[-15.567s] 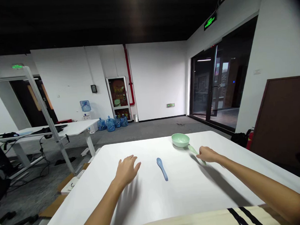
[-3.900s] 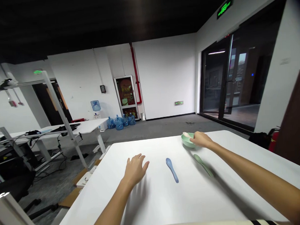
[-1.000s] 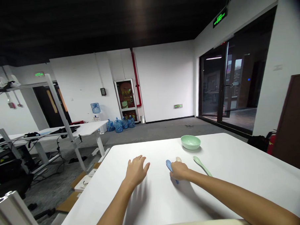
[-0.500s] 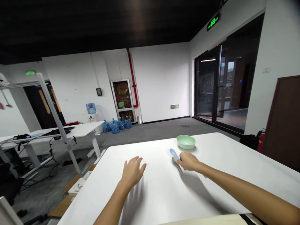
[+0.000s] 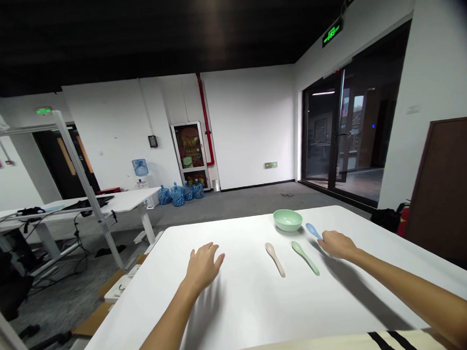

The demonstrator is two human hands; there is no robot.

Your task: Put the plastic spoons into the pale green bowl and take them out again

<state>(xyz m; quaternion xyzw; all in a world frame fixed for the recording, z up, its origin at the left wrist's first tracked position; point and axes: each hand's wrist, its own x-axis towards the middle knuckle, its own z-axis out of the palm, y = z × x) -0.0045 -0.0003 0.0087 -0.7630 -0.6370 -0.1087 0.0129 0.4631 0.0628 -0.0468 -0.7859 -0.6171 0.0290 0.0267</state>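
Observation:
My right hand (image 5: 337,244) is closed round the handle of a blue spoon (image 5: 312,230), whose bowl points away to the upper left. Left of that hand, a green spoon (image 5: 306,258) and a beige spoon (image 5: 275,260) lie side by side on the white table (image 5: 243,308). Behind them stands a light green bowl (image 5: 287,221), upright, near the far edge; the blue spoon's tip is just right of it. Over the table's left part, my left hand (image 5: 204,267) hovers with fingers apart and nothing in it.
Left of my table, a metal frame (image 5: 78,171) rises beside another white table (image 5: 130,200) with cables. Open cardboard boxes (image 5: 96,317) sit on the floor along the left edge. Blue water bottles (image 5: 177,194) stand by the far wall, and glass doors (image 5: 348,134) are at the right.
My right hand has carried the blue spoon to the right, from beside the beige spoon to right of the bowl. The green spoon is now uncovered. My left hand stays about the same.

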